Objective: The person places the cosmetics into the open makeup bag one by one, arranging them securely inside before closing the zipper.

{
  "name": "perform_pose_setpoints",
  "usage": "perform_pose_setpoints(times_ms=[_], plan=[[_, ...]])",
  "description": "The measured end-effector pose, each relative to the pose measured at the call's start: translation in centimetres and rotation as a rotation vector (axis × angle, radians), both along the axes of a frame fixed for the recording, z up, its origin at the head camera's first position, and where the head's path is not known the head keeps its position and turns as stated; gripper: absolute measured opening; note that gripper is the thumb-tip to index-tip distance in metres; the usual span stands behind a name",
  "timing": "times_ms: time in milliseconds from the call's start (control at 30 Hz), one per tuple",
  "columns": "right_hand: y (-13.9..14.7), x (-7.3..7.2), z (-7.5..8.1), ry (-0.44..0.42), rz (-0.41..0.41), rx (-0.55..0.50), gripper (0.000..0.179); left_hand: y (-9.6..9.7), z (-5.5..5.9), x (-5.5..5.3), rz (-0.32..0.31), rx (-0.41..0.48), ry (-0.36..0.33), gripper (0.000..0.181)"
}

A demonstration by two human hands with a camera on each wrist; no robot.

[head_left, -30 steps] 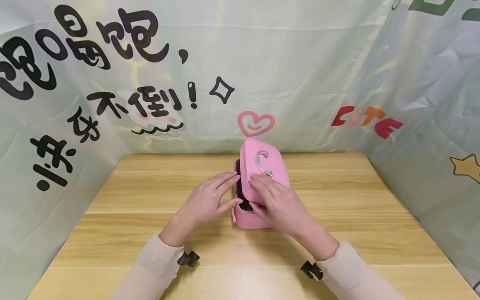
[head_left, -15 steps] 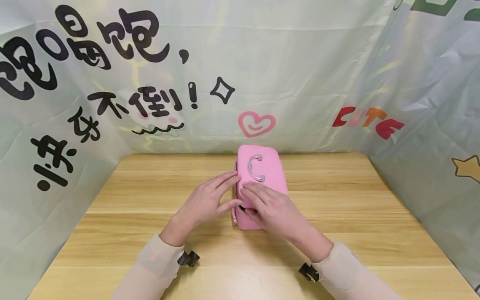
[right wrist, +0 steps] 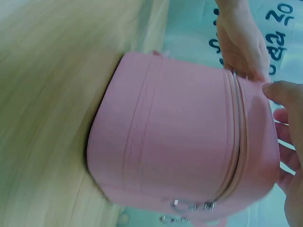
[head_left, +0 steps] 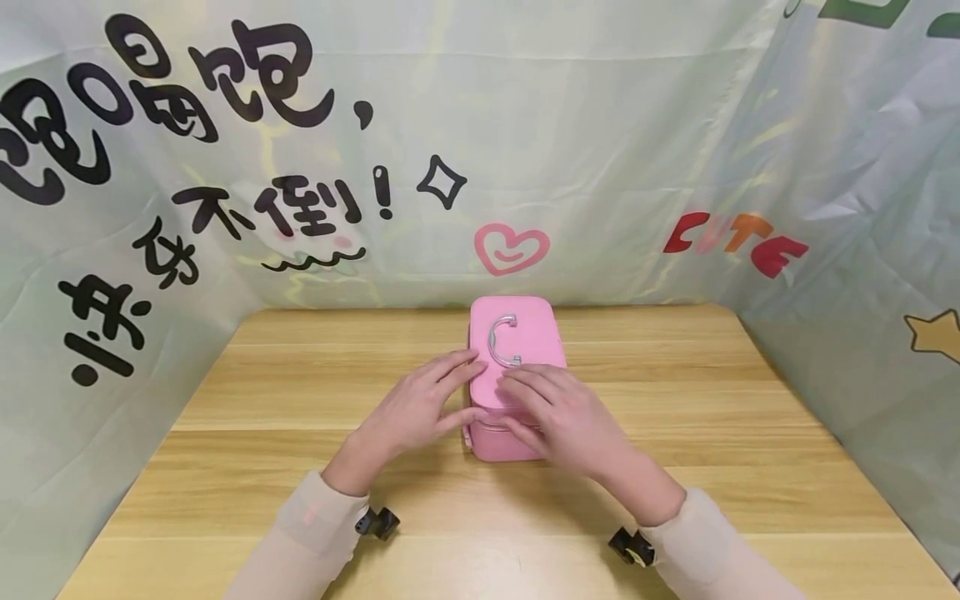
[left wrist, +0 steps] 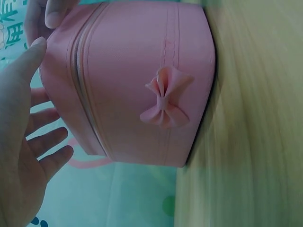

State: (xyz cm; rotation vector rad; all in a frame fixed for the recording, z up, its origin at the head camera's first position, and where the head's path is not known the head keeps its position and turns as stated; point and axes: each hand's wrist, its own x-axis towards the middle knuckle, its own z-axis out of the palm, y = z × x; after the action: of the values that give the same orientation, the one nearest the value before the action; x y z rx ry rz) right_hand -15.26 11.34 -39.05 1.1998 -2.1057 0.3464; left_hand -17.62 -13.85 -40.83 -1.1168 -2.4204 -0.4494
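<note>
A pink zippered case (head_left: 504, 443) stands on the table with its lid (head_left: 525, 329) lowered onto the body. A silver handle (head_left: 495, 340) sits on top of the lid. My left hand (head_left: 420, 404) touches the lid's left edge, fingers relaxed and slightly spread. The right hand (head_left: 573, 417) rests on the lid's near part, its thumb at the front edge. In the left wrist view a pink bow (left wrist: 164, 98) decorates the case's side, below the zipper (left wrist: 81, 71). Zipper pulls (right wrist: 194, 205) show on the opposite side in the right wrist view.
The wooden table (head_left: 315, 383) spreads out on both sides of the case. Behind it hangs a pale printed cloth (head_left: 600, 150), with more cloth along the left and right sides. A small black camera (head_left: 377, 523) is strapped at the left wrist, another camera (head_left: 632, 547) at the right.
The lid, raised and skewed with a dark gap a second ago, has come down and left onto the case. My right hand moved with it; the left stayed nearly still.
</note>
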Motion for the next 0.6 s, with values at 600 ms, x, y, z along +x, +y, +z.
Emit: perform_pose_setpoints(times_ms=[600], plan=[[4.7,-1.3,-2.5,-0.233,-0.090,-0.230,0.066,0.8,-0.6,0.2,0.141,0.067,-0.441,0.087]])
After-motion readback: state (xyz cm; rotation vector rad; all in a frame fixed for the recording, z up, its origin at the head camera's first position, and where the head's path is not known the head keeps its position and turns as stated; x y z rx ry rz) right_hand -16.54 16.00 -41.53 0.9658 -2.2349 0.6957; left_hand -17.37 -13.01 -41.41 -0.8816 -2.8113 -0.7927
